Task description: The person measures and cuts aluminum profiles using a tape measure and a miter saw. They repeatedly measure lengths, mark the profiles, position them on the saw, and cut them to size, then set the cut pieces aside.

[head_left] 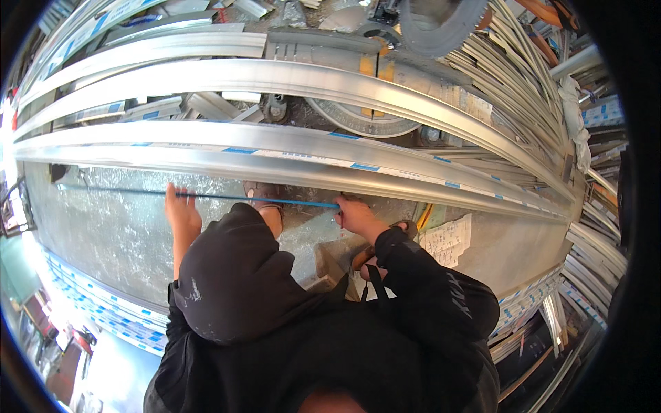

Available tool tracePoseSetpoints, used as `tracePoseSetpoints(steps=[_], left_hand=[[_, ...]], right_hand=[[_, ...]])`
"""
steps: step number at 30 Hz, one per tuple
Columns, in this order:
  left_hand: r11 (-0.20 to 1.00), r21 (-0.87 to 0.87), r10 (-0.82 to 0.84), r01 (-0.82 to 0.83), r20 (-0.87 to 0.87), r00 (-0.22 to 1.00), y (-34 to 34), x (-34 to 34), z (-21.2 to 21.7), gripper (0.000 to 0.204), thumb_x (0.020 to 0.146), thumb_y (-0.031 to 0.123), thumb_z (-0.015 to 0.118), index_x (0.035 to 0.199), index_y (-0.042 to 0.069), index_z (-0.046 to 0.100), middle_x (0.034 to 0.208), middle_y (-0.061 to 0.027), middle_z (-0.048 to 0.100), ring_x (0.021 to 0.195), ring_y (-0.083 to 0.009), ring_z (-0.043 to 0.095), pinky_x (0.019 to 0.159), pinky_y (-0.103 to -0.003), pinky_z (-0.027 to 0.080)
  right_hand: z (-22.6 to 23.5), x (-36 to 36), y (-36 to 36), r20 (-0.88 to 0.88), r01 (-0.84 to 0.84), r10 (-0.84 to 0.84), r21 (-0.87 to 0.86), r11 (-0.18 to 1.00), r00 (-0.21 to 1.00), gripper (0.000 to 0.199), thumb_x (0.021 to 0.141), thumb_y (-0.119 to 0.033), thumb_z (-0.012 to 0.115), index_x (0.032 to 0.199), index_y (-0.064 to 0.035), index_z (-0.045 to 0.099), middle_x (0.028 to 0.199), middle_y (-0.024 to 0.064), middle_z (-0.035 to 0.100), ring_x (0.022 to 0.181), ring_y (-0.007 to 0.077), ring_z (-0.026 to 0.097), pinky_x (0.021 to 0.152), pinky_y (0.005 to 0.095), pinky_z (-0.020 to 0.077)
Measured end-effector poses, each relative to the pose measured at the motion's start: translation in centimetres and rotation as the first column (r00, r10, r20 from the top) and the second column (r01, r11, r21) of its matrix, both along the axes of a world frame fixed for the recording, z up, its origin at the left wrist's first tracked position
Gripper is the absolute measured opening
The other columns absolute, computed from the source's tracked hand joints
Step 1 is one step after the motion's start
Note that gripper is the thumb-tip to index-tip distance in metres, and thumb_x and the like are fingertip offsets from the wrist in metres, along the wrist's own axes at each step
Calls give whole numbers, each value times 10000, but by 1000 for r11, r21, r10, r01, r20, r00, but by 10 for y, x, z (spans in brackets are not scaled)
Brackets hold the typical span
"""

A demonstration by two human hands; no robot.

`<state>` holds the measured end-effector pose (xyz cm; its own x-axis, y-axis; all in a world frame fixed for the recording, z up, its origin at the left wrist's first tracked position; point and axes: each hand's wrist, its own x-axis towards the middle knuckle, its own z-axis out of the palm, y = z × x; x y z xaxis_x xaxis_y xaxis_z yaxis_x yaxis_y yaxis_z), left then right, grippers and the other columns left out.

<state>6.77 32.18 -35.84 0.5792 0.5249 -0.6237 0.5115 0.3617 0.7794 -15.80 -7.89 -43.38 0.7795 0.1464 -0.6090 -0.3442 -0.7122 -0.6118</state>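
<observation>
Your right hand point(357, 215) is closed on a thin blue strip point(296, 202), gripping it at its right end just above your right knee. Your left hand point(183, 212) is at the strip farther to your left, fingers pointing away from you; the strip crosses at the fingers, but you cannot tell from this view whether they pinch it or only touch it. Between your hands the strip runs nearly straight, and past the left one it carries on as a darker line toward the left side of the grey floor point(110, 227).

Close under the strip is your left knee in dark trousers point(237, 272), and your left foot point(265, 196) shows behind the strip. To the right of your right hand, a sheet of paper point(446, 241) with writing on it lies on the floor.

Just beyond the strip, a long silvery profile point(296, 153) stretches across almost the whole view, with blue-and-white film along it. Another long profile point(275, 74) lies farther out, bowed by the lens. Past these sit a round saw base point(372, 125) and a toothed circular blade point(441, 31). A bundle of thin lengths point(513, 86) fills the upper right, and film-covered stock point(103, 303) lies at your lower left.
</observation>
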Motion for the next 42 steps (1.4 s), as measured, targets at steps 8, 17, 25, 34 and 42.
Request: tracePoseSetpoints(steps=[8, 17, 25, 34, 42], left_hand=[[872, 428, 216, -236, 96, 972, 15, 52, 41, 801, 911, 300, 744, 1502, -27, 313, 1430, -264, 440, 1283, -350, 485, 1097, -462, 384], [-316, 897, -935, 308, -349, 57, -148, 163, 64, 836, 767, 211, 852, 1473, 59, 430, 1498, -177, 458, 1420, -358, 391, 1187, -444, 325], [-681, 677, -728, 277, -666, -163, -214, 198, 48, 983, 599, 416, 935, 1412, 90, 486, 1423, -144, 528, 1356, -324, 452, 1191, -450, 291], [-591, 762, -806, 267, -573, -150, -207, 208, 31, 940, 534, 338, 951, 1329, 79, 521, 1308, -145, 569, 1257, -363, 498, 1114, -451, 370], [-455, 868, -885, 202, -415, -210, -191, 215, 30, 949, 500, 261, 918, 1327, 34, 511, 1297, -209, 552, 1214, -425, 496, 1058, -494, 395]], right_hand=[[61, 19, -4, 80, -190, 222, -288, 938, 972, 710, 809, -353, 727, 1430, -97, 498, 1237, 276, 620, 1209, 411, 576, 982, 518, 477], [107, 85, -208, 12, 955, -985, 246, 167, 170, 232, 956, -292, 636, 891, -69, 618, 662, 20, 573, 532, 140, 549, 408, 291, 411], [59, 82, -297, -31, 686, -769, 428, -588, -639, 293, 965, -311, 637, 1062, -49, 548, 815, 68, 559, 602, 170, 561, 483, 326, 473], [37, 70, -335, -98, 676, -779, 439, -592, -619, 177, 977, -225, 612, 941, -68, 540, 699, 31, 513, 561, 155, 503, 493, 328, 431], [57, 87, -319, -1, 555, -646, 511, -656, -763, 203, 994, -271, 581, 902, -101, 519, 680, 12, 463, 517, 162, 449, 446, 319, 360]])
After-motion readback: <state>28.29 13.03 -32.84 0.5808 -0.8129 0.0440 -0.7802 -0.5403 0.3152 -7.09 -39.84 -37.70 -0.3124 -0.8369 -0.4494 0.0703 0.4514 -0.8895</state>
